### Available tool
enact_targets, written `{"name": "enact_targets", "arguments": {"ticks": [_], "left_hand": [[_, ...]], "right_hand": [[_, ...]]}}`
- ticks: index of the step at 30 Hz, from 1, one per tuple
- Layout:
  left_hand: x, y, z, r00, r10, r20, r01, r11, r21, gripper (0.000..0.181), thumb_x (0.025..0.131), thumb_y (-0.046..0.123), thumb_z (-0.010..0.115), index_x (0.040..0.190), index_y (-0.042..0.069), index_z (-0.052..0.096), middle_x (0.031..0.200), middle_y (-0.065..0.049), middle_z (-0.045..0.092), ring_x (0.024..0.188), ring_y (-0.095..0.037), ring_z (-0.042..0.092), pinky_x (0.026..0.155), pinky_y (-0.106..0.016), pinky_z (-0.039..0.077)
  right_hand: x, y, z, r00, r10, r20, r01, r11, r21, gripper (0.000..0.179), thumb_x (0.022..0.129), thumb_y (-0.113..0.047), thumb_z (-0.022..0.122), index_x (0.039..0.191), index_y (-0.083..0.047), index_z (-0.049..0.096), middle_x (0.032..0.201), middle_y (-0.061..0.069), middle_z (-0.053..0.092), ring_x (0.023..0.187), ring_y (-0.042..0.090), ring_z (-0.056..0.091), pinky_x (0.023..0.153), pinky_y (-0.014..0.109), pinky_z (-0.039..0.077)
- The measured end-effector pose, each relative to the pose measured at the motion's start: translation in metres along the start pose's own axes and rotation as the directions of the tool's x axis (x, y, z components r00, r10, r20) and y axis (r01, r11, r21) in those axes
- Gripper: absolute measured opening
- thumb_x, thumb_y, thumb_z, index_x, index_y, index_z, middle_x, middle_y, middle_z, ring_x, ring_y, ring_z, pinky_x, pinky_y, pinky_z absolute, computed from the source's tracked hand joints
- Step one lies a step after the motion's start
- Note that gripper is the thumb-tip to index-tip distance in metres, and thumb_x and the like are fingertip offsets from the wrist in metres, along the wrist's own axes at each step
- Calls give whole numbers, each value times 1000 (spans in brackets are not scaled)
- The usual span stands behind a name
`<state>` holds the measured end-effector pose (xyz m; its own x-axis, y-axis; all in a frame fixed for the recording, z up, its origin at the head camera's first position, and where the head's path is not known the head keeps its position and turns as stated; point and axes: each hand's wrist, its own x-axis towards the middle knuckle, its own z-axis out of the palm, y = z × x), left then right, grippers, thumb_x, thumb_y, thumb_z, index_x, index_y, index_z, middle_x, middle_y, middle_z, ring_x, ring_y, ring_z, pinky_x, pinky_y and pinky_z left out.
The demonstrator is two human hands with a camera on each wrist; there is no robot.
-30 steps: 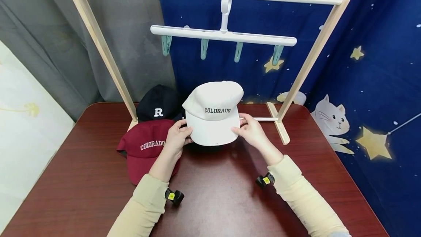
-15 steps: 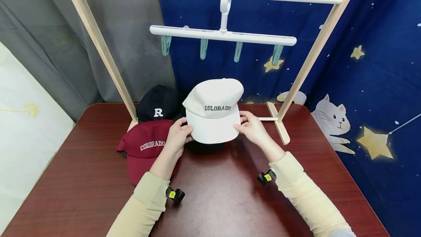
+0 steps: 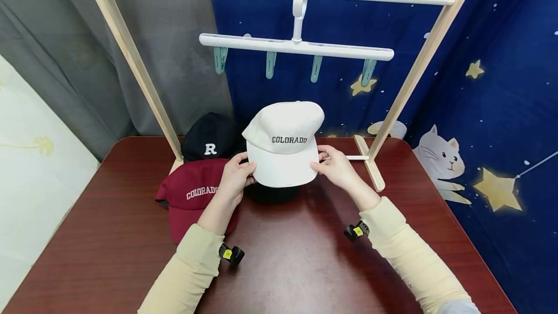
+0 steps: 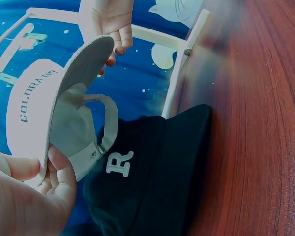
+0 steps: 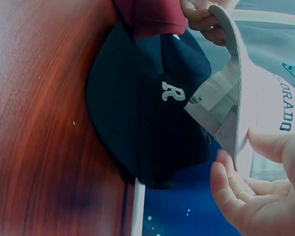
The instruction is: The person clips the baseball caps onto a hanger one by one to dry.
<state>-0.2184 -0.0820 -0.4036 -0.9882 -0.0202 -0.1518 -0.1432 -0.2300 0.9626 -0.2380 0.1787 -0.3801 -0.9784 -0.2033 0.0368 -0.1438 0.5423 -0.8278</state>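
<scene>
A white cap (image 3: 283,144) lettered COLORADO is held up off the table, front toward the head camera. My left hand (image 3: 235,178) pinches the left edge of its brim, thumb on top and fingers beneath. At the brim's right edge, my right hand (image 3: 335,166) pinches in the same way. In the left wrist view, the cap's hollow underside and back strap (image 4: 109,123) show. Below it lies a black cap (image 5: 167,132) with a white R, mostly hidden by the white cap in the head view. A dark red COLORADO cap (image 3: 192,207) lies partly behind my left forearm.
Another black cap (image 3: 211,137) with an R sits at the back left. A wooden rack (image 3: 139,76) stands across the table (image 3: 296,256). From its top bar hangs a white hanger (image 3: 261,43) with several teal clips (image 3: 316,69), above the white cap.
Both hands have raised the white cap slightly toward the hanger, uncovering a little more of the black cap beneath. The other caps and the hanger stay in place.
</scene>
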Motion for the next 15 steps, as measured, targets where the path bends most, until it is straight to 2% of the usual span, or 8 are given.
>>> {"name": "enact_targets", "arguments": {"ticks": [7,15], "left_hand": [[0,1,0,1000,-10,1,10,1000,-10,37,97,-3,50,133,-6,42,96,-11,65,69,-8,60,57,-23,50],[0,6,1,1000,-15,7,15,1000,-22,37,97,-3,50,133,-6,42,93,-8,65,68,-8,59,57,-23,49]], "right_hand": [[1,-4,-7,1000,-7,12,8,993,-114,54,89,-16,69,132,7,48,100,16,60,92,29,63,68,34,48],[5,-8,-13,1000,-1,19,4,990,-144,55,88,-18,70,133,4,49,100,15,61,94,28,63,73,35,49]]}}
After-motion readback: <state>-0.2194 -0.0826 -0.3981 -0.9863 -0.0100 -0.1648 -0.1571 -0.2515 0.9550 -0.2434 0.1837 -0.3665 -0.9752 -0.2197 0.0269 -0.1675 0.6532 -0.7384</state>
